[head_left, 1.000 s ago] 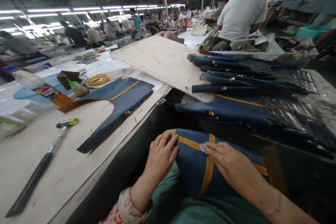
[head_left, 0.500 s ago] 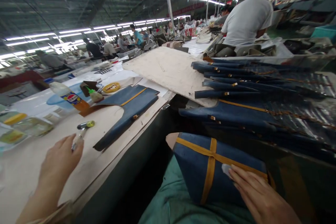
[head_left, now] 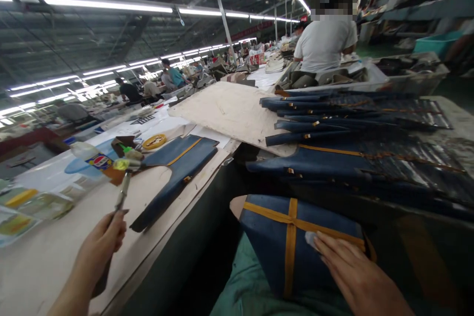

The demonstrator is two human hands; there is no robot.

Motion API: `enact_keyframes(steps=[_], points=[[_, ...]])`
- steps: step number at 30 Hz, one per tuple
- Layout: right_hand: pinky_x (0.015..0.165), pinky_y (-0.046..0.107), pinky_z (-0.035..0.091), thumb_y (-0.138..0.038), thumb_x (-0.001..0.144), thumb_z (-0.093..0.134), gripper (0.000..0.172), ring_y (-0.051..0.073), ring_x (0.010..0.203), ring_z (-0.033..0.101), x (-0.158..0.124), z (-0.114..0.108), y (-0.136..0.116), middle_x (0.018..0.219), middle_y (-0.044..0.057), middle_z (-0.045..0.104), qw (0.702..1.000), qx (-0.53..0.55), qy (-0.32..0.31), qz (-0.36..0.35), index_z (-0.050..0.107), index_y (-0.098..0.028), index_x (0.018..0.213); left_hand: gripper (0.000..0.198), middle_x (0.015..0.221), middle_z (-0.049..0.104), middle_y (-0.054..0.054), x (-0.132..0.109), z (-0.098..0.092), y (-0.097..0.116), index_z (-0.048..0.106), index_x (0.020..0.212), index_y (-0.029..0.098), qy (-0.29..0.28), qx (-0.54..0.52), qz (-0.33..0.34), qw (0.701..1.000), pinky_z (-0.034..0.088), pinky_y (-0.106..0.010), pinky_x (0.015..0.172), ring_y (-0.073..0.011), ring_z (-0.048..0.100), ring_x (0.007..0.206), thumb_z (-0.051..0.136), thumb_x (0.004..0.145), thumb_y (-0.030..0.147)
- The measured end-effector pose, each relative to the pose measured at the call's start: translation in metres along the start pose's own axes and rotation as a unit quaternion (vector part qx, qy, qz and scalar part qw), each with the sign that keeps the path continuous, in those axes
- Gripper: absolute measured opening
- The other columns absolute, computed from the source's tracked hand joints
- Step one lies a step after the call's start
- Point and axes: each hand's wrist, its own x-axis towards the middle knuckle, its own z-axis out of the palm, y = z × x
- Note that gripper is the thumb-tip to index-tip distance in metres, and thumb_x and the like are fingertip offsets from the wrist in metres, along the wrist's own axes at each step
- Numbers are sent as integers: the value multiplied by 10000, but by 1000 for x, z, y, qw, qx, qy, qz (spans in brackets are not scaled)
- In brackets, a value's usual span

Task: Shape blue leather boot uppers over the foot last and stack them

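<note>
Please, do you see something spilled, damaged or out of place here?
Nothing clearly stands out. The left hand grips the hammer, ochre bands cross on the blue panel, and no spill shows.

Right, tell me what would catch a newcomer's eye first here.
Probably the blue panel crossed by mustard strips over the teal trousers, low, right of centre, where the right hand holds a pale piece. At left, the left hand grips a yellow-tipped hammer, head up. A pile of blue panels lies at right.
</note>
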Motion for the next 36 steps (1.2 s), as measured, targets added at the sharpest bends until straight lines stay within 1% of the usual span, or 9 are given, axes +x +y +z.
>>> enact_keyframes(steps=[2, 6, 9, 13, 18, 24, 29, 33, 36], points=[[843, 295, 477, -192, 948, 310, 364, 148, 983, 617, 1, 1, -5, 1144, 18, 658, 999, 11, -19, 40, 602, -173, 1164, 595, 611, 480, 56, -34, 24, 33, 507, 1093, 213, -131, -72, -8, 989, 333, -201, 405, -106, 424, 453, 498, 728, 683], [855, 329, 480, -186, 951, 313, 363, 170, 989, 609, -2, 2, -12, 1163, 38, 645, 996, 21, -37, 82, 591, -175, 1183, 633, 549, 438, 55, -100, 83, 82, 588, 901, 177, -375, -22, -42, 926, 278, -175, 402, -83, 386, 457, 563, 620, 744], [850, 345, 489, -181, 948, 316, 366, 182, 989, 608, -6, -1, -15, 1169, 45, 641, 994, 21, -48, 101, 586, -177, 1195, 651, 548, 383, 65, -131, 117, 97, 570, 828, 160, -481, -50, -32, 874, 221, -173, 389, -63, 310, 450, 503, 641, 780], [850, 345, 500, -174, 944, 318, 371, 181, 994, 608, -8, -5, -17, 1177, 40, 638, 991, 21, -57, 117, 587, -194, 1199, 539, 669, 490, 34, -143, 132, 99, 544, 1004, 189, -499, -71, 50, 862, 336, -179, 473, -83, 412, 535, 400, 814, 672], [815, 339, 518, -166, 945, 301, 381, 182, 960, 621, -6, -7, -18, 1147, 50, 654, 992, 10, -50, 118, 608, -182, 1170, 317, 907, 648, -20, -142, 137, 88, 564, 1025, 233, -465, 69, 181, 864, 439, -236, 767, -169, 599, 845, 367, 919, 457], [837, 336, 510, -136, 934, 321, 373, 178, 979, 617, -4, -9, -19, 1153, 54, 650, 989, 22, -57, 132, 609, -176, 1166, 356, 985, 659, -36, -143, 134, 90, 517, 1152, 249, -393, 80, 218, 890, 453, -241, 797, -193, 612, 892, 343, 922, 459], [850, 335, 502, -161, 933, 347, 353, 178, 990, 611, -5, -8, -18, 1151, 54, 650, 989, 30, -53, 134, 605, -186, 1174, 315, 862, 663, -13, -143, 144, 97, 563, 971, 234, -454, 107, 201, 861, 455, -227, 715, -178, 629, 810, 334, 927, 446], [836, 321, 509, -149, 930, 339, 364, 170, 981, 611, -3, -11, -17, 1149, 49, 650, 988, 38, -58, 138, 604, -191, 1176, 333, 955, 655, -15, -143, 146, 103, 520, 1085, 242, -429, 61, 213, 876, 444, -223, 768, -172, 613, 871, 311, 936, 453], [818, 308, 517, -156, 934, 333, 360, 164, 961, 615, 0, -13, -16, 1130, 54, 657, 988, 41, -57, 137, 613, -182, 1159, 296, 936, 658, -30, -145, 150, 107, 526, 1051, 237, -446, 105, 213, 863, 446, -234, 751, -186, 621, 865, 327, 930, 420]])
